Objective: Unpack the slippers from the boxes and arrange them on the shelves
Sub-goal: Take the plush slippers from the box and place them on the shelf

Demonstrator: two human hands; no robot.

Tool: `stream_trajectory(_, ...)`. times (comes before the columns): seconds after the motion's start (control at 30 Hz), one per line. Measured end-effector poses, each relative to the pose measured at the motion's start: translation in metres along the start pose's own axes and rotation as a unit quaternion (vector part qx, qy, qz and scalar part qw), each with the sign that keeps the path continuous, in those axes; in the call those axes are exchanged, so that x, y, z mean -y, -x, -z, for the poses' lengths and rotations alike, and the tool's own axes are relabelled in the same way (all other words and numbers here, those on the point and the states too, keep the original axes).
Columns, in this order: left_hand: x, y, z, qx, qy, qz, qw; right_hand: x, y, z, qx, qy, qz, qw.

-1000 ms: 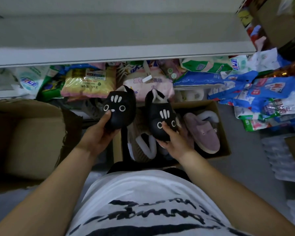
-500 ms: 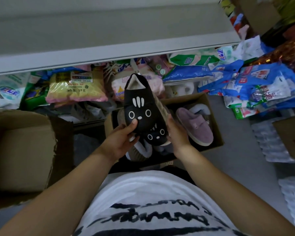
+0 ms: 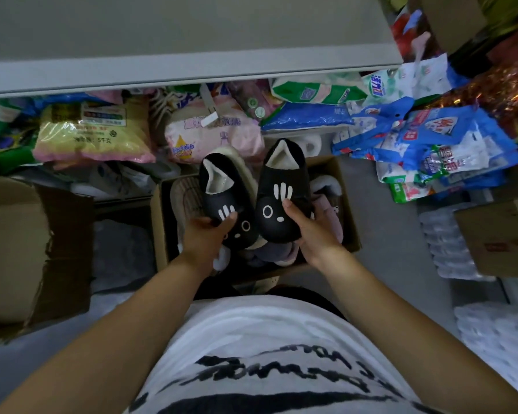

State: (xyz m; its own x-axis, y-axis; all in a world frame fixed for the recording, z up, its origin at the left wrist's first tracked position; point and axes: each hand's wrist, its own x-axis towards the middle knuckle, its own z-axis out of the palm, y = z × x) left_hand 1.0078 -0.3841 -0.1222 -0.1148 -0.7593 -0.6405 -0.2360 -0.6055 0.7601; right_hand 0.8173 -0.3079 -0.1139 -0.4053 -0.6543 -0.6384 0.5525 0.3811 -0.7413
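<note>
Since half a second ago we have split the stacked pair. Now the two black cat-face slippers are side by side over the box (image 3: 157,228) at 12 o'clock. Our left hand (image 3: 205,237) grips the left slipper (image 3: 222,192) by its toe, and our right hand (image 3: 311,234) grips the right slipper (image 3: 281,186) the same way. Heels point at the shelf (image 3: 192,74) at 12, likely so both slide on heel-first as a matched pair. Count: two black slippers, one per hand, and one purple slipper (image 3: 326,201) plainly left in the box. Others under it are too jumbled to count. A bigger box (image 3: 12,249) sits at 9.
</note>
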Motion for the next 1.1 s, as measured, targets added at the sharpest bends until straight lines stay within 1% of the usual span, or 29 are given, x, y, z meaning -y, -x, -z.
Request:
stream_trajectory(0.03, 0.004, -0.005, 0.0, -0.034, -0.008, 0.001, 0.999, 0.003, -0.002, 0.01, 0.001, 0.012, 0.004, 1.0)
stream_trajectory(0.1, 0.012, -0.01, -0.004, -0.058, 0.019, 0.045, 0.997, 0.004, -0.007, 0.024, -0.001, 0.043, 0.017, 0.999)
stream_trajectory(0.17, 0.021, -0.012, -0.01, -0.053, 0.049, 0.1, 0.992, 0.002, -0.012, 0.034, -0.001, 0.086, 0.032, 0.996)
stream_trajectory(0.23, 0.029, -0.013, -0.016, -0.029, 0.087, 0.146, 0.985, 0.0, -0.017, 0.042, 0.009, 0.129, 0.044, 0.991)
stream_trajectory(0.3, 0.033, -0.013, -0.022, -0.005, 0.126, 0.163, 0.978, 0.002, -0.022, 0.046, 0.032, 0.171, 0.061, 0.983)
stream_trajectory(0.4, 0.033, -0.012, -0.028, -0.018, 0.214, 0.156, 0.964, 0.004, -0.029, 0.046, 0.075, 0.194, 0.041, 0.977)
stream_trajectory(0.47, 0.03, -0.012, -0.029, -0.032, 0.237, 0.143, 0.96, 0.004, -0.033, 0.044, 0.101, 0.18, 0.023, 0.978)
stream_trajectory(0.57, 0.015, -0.011, -0.033, -0.004, 0.27, 0.132, 0.954, 0.007, -0.039, 0.044, 0.119, 0.158, 0.009, 0.98)
stream_trajectory(0.7, -0.013, -0.006, -0.035, -0.026, 0.263, 0.149, 0.953, 0.01, -0.05, 0.044, 0.129, 0.144, 0.006, 0.981)
stream_trajectory(0.8, -0.024, 0.002, -0.031, -0.042, 0.269, 0.15, 0.951, 0.013, -0.049, 0.035, 0.114, 0.14, 0.006, 0.984)
stream_trajectory(0.9, -0.03, 0.007, -0.015, -0.011, 0.262, 0.138, 0.955, 0.021, -0.042, 0.02, 0.11, 0.111, 0.015, 0.988)
stream_trajectory(1.03, -0.054, 0.005, 0.011, 0.038, 0.233, 0.085, 0.968, 0.04, -0.027, -0.004, 0.118, 0.077, 0.038, 0.989)
stream_trajectory(1.1, -0.076, 0.004, 0.023, 0.082, 0.222, 0.058, 0.97, 0.05, -0.021, -0.018, 0.098, 0.052, 0.052, 0.993)
